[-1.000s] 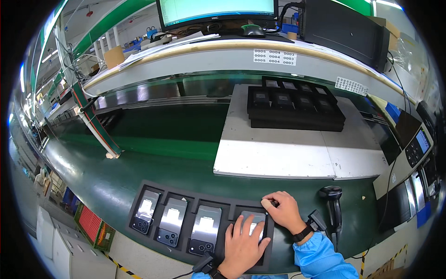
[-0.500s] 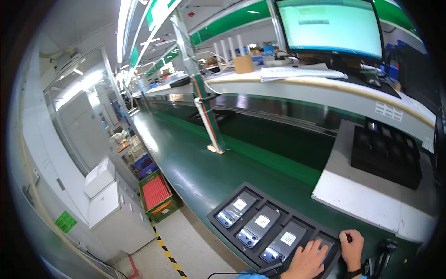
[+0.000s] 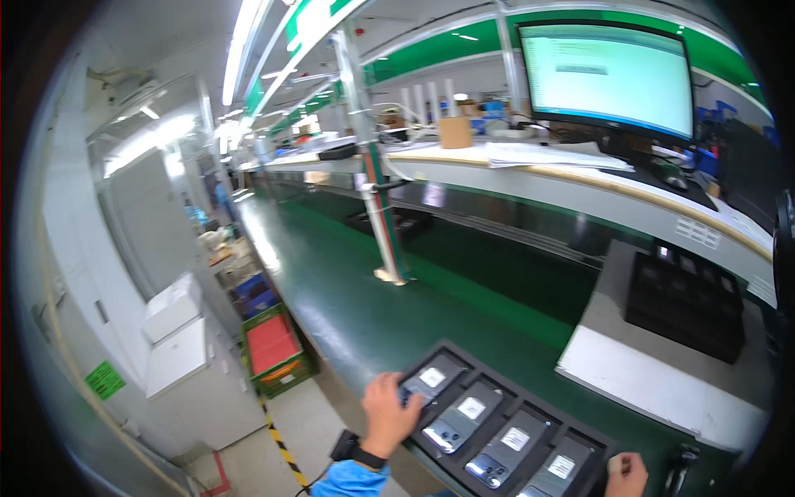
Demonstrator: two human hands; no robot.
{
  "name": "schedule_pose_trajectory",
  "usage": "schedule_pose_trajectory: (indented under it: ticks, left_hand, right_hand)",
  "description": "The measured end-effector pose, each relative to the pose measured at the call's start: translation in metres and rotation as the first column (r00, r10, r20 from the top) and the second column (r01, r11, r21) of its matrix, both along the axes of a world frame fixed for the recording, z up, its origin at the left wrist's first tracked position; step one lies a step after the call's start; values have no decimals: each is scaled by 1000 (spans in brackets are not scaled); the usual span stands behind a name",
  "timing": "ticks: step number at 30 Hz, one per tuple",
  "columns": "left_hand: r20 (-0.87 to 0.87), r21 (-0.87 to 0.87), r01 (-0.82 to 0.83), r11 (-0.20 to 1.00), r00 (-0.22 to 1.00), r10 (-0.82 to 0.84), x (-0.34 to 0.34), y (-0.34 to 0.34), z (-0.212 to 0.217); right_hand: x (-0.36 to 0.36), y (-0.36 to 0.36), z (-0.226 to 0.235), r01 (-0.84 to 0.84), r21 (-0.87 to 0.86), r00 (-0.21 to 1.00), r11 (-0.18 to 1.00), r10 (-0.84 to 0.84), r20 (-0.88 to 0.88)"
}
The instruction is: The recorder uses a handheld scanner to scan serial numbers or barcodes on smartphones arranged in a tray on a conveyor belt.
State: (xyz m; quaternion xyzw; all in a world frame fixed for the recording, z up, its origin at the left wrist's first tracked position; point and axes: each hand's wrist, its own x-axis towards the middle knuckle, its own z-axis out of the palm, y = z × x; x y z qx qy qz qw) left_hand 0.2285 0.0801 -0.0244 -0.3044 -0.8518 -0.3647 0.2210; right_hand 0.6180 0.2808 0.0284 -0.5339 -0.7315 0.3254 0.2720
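Observation:
A dark tray lies on the green bench, with several smartphones in a row, one to each compartment. Every phone bears a white label, and camera lenses show at the near ends. My left hand is at the tray's left end, thumb and fingers apart, beside the leftmost phone; its fingertips reach the near end of that phone. Close by the tray's right edge is my right hand, fingers curled in. What it holds, if anything, is hidden.
Right of the tray, a black handheld device stands on the bench. Black stacked trays rest on a grey and white platform. A post rises from the bench. A monitor stands on the shelf; a green crate is on the floor.
My left hand has moved from the rightmost phone to the tray's left end, uncovering that phone. My right hand stays curled by the right edge, lower in view. The view has shifted slightly.

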Motion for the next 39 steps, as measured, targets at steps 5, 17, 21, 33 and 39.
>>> schedule_pose_trajectory:
  ticks: [5,17,21,33,39]
  left_hand:
    - [159,2,-32,999,987,31,-13,-18,-14]
    - [467,200,41,979,874,-132,-75,0,-15]
    - [544,259,1,966,826,-147,-74,10,-8]
    - [249,117,316,942,908,-336,42,82,3]
    - [47,442,455,773,849,-527,77,133,101]
  right_hand:
    - [10,-70,-12,-20,-207,999,978,12,-41]
    - [-51,-73,64,-406,-326,665,854,32,-746]
    - [-59,-51,65,-383,-338,694,860,26,-720]
    - [48,44,-37,300,78,941,951,-282,-186]
    - [58,24,-26,334,620,934,710,-339,-115]
